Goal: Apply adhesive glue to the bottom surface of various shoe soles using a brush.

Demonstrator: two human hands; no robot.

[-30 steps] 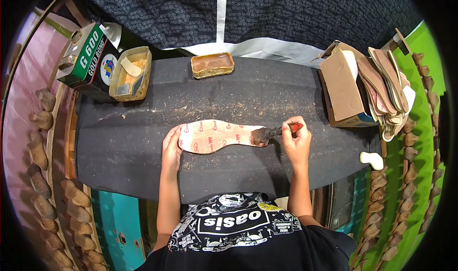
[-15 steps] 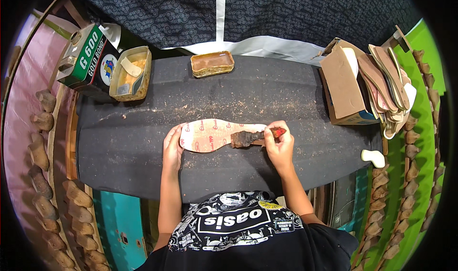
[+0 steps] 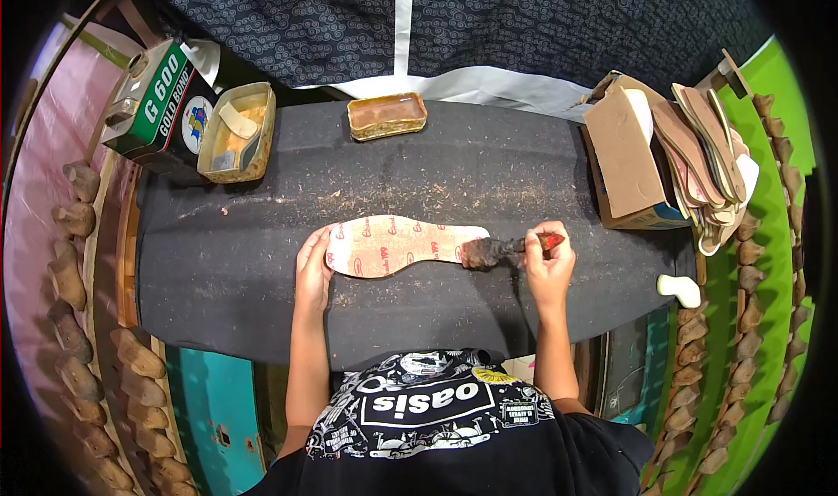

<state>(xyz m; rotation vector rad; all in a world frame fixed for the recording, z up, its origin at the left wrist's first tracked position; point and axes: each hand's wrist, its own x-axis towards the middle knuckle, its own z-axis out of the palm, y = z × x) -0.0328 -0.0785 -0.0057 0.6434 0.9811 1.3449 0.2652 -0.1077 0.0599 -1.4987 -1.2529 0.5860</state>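
Brush (image 3: 504, 249) and insole (image 3: 384, 248), both in hand!
Left hand (image 3: 314, 259) grips the insole's wide end, the piece stretching out to its right; right hand (image 3: 548, 259) is closed round the brush's handle (image 3: 551, 241), dark bristles (image 3: 477, 253) just to its left, apparently touching the narrow end.

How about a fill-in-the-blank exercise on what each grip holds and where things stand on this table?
1. The left grip holds the sole by its ____ end, not its narrow one.
2. The right grip holds a ____.
3. The print on the sole is ____ in colour.
4. The can stands toward the table's left edge, the carton toward its ____ one.

Missing words: wide; brush; red; right.
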